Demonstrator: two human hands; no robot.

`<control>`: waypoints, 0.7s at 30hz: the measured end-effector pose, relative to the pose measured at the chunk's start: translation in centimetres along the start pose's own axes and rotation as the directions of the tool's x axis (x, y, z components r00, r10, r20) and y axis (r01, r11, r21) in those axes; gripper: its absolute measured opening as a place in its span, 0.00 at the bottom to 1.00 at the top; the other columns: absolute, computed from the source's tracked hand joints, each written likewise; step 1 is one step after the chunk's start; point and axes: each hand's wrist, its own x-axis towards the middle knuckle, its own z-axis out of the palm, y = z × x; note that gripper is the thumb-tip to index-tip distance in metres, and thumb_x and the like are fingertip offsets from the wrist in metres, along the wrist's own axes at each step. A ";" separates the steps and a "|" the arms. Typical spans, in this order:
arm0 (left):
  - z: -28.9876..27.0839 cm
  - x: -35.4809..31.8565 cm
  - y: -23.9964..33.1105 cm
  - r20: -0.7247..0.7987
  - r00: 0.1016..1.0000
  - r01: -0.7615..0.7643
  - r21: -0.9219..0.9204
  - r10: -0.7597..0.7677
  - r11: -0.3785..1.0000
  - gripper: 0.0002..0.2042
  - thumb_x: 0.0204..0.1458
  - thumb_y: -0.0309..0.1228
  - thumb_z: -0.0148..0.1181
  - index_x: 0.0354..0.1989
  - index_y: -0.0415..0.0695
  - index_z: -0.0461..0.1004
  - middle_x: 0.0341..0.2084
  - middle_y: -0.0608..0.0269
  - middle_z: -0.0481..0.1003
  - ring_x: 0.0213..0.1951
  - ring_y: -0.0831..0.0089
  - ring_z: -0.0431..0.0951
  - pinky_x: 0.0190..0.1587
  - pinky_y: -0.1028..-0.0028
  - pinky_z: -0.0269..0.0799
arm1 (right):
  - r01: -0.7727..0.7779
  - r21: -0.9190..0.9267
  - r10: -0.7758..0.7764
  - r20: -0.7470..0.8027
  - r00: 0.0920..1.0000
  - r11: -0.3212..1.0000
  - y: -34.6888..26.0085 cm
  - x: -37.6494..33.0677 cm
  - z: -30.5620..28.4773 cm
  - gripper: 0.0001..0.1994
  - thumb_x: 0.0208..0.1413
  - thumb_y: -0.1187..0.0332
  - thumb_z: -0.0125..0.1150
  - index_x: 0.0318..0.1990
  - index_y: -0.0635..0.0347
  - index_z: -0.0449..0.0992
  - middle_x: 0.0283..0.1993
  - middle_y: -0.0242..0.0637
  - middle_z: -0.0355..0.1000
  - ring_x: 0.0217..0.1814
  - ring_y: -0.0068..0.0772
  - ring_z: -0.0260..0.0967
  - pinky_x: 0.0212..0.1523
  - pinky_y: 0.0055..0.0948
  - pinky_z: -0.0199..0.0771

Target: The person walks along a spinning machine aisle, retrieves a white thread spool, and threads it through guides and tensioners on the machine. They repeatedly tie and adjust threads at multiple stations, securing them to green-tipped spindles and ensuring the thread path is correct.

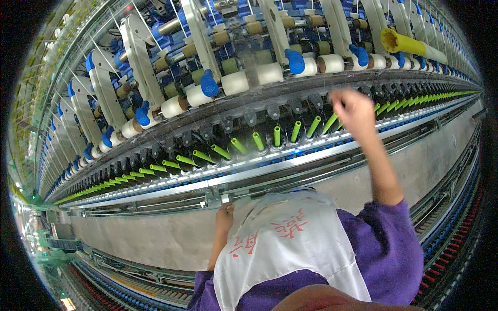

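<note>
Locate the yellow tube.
In the head view, the yellow tube lies at upper right, beside the white rollers, up and right of the right hand.

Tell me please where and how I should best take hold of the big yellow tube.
Probably grip the yellow tube around its outside, just behind the open end, coming from the lower left, where your right hand is. It is round and lies on its side, with that end facing left, toward you.
</note>
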 end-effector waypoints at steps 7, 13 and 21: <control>-0.4 0.6 0.4 0.000 0.999 -0.034 -0.016 0.034 0.999 0.13 0.54 0.42 0.53 0.38 0.45 0.74 0.25 0.45 0.74 0.31 0.49 0.75 0.31 0.61 0.68 | -0.317 0.251 0.150 0.518 0.842 0.914 -0.8 -2.4 -1.8 0.06 0.49 0.70 0.59 0.34 0.59 0.78 0.30 0.41 0.75 0.30 0.33 0.73 0.32 0.28 0.72; -0.8 0.3 1.1 0.015 0.999 -0.046 0.079 0.045 0.996 0.13 0.54 0.42 0.53 0.39 0.47 0.74 0.25 0.45 0.74 0.30 0.51 0.75 0.31 0.62 0.68 | 0.431 -0.019 -0.418 0.210 0.884 0.902 -0.9 15.7 -1.6 0.11 0.53 0.68 0.55 0.44 0.57 0.75 0.36 0.40 0.76 0.36 0.40 0.74 0.37 0.36 0.73; 0.4 -1.4 -0.4 -0.031 0.997 0.067 -0.027 -0.068 0.997 0.14 0.53 0.40 0.54 0.40 0.44 0.74 0.29 0.47 0.76 0.31 0.53 0.76 0.34 0.65 0.70 | 0.387 -0.392 -0.120 0.556 0.822 0.835 0.5 19.3 3.5 0.18 0.46 0.78 0.54 0.47 0.54 0.75 0.40 0.47 0.73 0.42 0.45 0.72 0.43 0.42 0.72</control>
